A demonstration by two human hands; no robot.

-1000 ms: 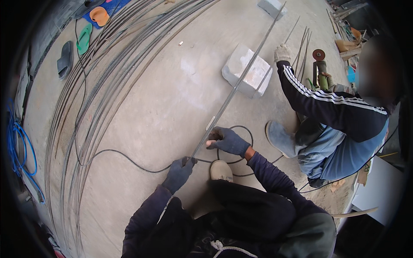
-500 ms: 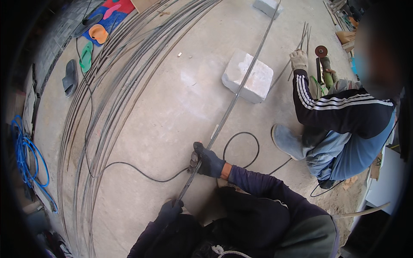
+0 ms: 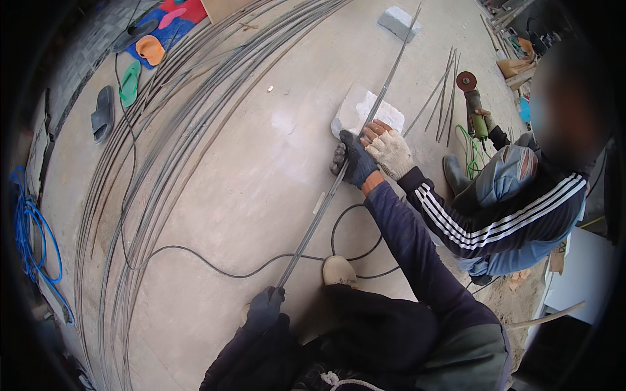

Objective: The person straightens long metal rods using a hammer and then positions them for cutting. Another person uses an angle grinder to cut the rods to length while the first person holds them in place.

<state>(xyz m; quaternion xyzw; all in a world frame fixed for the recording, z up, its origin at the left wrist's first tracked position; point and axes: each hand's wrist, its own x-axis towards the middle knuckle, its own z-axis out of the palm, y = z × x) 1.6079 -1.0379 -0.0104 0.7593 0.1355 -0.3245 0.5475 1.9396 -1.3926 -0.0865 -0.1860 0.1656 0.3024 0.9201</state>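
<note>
A bundle of long steel rods (image 3: 306,236) slants from my lap up across a white block (image 3: 355,112) and on over a farther grey block (image 3: 398,23). My left hand (image 3: 264,306), in a dark glove, is closed round the near end. My right hand (image 3: 355,159), gloved alike, grips the rods just short of the white block. Right beside it, a co-worker's hand (image 3: 391,151) in a pale fingerless glove reaches onto the rods. The co-worker's other hand holds a green angle grinder (image 3: 479,117) with a reddish disc, away from the rods.
Many long rods (image 3: 176,130) lie curved along the floor at left. A black cable (image 3: 215,268) loops across the floor near my shoe (image 3: 339,270). Several shorter rods (image 3: 447,98) lie beyond the white block. Sandals (image 3: 103,114) and a blue hose (image 3: 32,228) are far left.
My right hand has slid up along the rods toward the white block. The co-worker has let go of the short rods and reached over beside my hand; the grinder is now raised.
</note>
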